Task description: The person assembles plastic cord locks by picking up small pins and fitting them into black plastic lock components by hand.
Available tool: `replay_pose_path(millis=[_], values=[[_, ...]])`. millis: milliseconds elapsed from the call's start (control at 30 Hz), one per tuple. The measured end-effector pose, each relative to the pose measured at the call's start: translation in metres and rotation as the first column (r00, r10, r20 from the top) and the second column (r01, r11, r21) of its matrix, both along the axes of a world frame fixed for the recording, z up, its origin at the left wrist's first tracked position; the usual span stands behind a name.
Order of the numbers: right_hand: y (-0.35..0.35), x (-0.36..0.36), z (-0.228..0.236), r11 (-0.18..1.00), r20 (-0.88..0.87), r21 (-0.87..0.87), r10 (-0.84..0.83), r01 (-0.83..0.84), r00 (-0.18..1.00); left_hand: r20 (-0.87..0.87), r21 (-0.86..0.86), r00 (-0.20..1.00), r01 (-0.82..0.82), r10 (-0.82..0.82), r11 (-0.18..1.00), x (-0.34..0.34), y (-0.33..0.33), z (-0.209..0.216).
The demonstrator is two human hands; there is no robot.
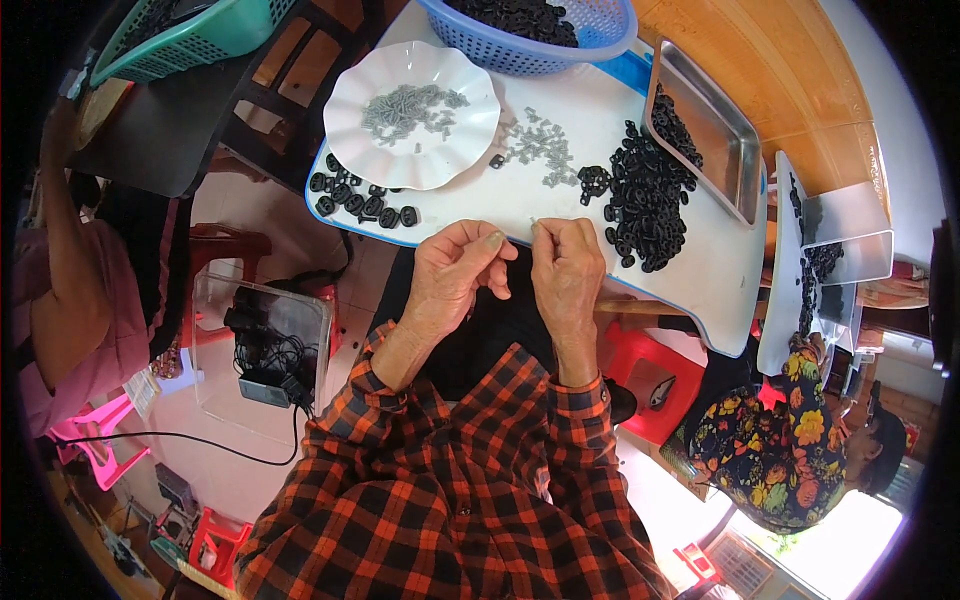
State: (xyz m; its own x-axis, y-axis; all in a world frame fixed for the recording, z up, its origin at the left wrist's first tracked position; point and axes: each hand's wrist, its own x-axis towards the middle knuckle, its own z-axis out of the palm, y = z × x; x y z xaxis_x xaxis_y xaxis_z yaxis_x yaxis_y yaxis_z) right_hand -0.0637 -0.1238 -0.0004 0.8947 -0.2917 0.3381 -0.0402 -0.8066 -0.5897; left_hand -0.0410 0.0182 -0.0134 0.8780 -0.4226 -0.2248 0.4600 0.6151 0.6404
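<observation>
Both my hands are at the near edge of a white table [715, 290], fingers closed. My left hand [450, 280] has its thumb against the forefinger, the other fingers curled; whatever it pinches, if anything, is hidden. My right hand [567, 265] is a short gap away, thumb and forefinger pressed together, with a tiny pale tip showing that is too small to name. Beyond them lie loose small grey spring-like pieces [540, 147], and more of them [405, 112] sit on a white scalloped plate [345, 85]. Black oval parts [650, 200] are heaped at the right.
Thick black pieces [365, 205] line the table's left front edge. A blue basket [520, 62] of black parts stands at the back, a metal tray [735, 170] at the right. One co-worker in a flowered top [760, 450] sits right; another person [75, 290] is at the left.
</observation>
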Motion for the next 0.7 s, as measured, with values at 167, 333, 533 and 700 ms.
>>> replay_pose_path(millis=[167,333,533,700], values=[[-0.002,-0.008,0.003,0.991,-0.009,0.128,-0.035,0.036,0.999,-0.014,0.059,0.999,0.05,-0.049,0.997,-0.007,0.0,-0.004],[0.0,-0.022,0.009,0.967,0.077,0.254,0.0,-0.019,0.997,0.001,0.095,0.994,0.106,-0.107,0.99,-0.014,-0.008,-0.011],[-0.001,-0.044,0.004,0.57,-0.031,0.82,0.141,-0.056,0.99,0.051,0.077,0.978,0.197,-0.201,0.977,-0.017,-0.011,-0.011],[-0.001,-0.052,-0.001,0.596,-0.004,0.802,0.067,-0.036,0.998,0.097,0.075,0.971,0.21,-0.217,0.975,-0.023,-0.019,-0.017]])
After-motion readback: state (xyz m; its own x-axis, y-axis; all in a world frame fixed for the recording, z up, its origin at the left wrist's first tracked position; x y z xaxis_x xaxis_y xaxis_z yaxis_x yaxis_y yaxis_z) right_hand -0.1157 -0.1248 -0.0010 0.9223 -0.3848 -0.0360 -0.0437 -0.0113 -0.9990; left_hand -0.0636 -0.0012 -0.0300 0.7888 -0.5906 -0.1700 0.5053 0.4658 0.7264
